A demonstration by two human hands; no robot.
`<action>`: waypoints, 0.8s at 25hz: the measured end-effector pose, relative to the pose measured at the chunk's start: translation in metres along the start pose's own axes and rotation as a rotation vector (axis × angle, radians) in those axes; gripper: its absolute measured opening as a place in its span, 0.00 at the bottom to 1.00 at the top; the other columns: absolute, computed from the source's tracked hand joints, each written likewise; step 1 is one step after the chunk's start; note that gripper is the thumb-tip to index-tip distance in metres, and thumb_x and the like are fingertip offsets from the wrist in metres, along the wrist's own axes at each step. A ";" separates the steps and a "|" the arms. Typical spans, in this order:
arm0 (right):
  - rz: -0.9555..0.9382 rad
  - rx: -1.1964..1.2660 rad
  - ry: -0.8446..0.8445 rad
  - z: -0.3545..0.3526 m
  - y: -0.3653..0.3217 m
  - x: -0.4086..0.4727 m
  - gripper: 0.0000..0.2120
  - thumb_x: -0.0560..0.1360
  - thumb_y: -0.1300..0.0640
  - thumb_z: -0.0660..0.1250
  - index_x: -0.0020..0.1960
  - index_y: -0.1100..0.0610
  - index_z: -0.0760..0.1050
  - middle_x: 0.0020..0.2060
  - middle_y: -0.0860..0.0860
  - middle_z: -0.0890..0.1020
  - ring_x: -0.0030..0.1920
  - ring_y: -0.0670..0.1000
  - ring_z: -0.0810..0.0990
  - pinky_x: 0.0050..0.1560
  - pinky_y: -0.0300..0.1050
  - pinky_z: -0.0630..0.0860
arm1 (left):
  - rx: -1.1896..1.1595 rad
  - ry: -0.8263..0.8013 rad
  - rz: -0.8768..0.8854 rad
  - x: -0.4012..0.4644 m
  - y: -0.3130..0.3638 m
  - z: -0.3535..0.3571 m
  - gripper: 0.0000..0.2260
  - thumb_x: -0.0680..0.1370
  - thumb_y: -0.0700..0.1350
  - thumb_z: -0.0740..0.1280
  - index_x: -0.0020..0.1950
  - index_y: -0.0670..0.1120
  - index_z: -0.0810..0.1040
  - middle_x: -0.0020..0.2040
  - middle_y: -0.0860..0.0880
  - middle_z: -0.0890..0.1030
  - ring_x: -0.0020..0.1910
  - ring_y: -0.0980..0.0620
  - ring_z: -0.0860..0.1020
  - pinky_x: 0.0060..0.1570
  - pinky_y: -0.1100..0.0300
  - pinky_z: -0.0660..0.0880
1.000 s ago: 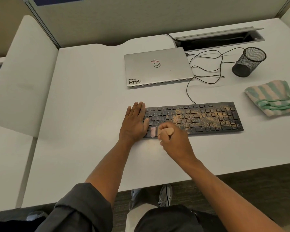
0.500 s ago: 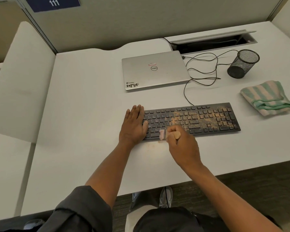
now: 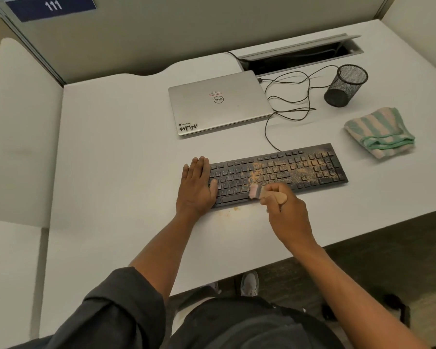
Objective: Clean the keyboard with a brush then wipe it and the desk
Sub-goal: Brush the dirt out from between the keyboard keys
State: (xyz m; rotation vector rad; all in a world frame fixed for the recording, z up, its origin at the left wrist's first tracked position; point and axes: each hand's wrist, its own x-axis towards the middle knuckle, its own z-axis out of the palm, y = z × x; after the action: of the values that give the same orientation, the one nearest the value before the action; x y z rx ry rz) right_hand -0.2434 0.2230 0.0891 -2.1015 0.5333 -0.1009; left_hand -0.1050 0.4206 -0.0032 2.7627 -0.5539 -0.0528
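While the left hand (image 3: 196, 187) lies flat with straight fingers on the keyboard's (image 3: 278, 173) left end, the right hand (image 3: 286, 212) curls round the wooden handle of a brush (image 3: 267, 193), its pale bristles on the keys just right of the left thumb. Tan dust covers the keys beyond the right hand. On the desk (image 3: 116, 159), a few specks lie between the wrists. A folded cloth (image 3: 379, 132) rests far right of both hands.

Closed silver laptop (image 3: 218, 103) at upper centre, black cables (image 3: 291, 96) looping right of it, black mesh pen cup (image 3: 345, 85) upper right, blue "111" sign (image 3: 51, 6) top left, open cable tray (image 3: 300, 55) at the back
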 end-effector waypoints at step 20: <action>-0.279 -0.124 0.078 0.005 -0.011 0.017 0.04 0.82 0.56 0.63 0.53 0.53 0.77 0.36 0.46 0.78 0.33 0.45 0.75 0.29 0.38 0.68 | -0.017 -0.015 0.015 0.000 -0.001 -0.002 0.34 0.80 0.56 0.43 0.82 0.40 0.56 0.82 0.42 0.59 0.82 0.44 0.52 0.80 0.50 0.40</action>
State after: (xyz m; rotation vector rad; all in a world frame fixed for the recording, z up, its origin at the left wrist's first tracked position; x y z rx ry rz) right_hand -0.2230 0.2248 0.0931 -2.2910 0.2949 -0.3182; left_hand -0.1049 0.4219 -0.0014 2.7439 -0.5762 -0.0746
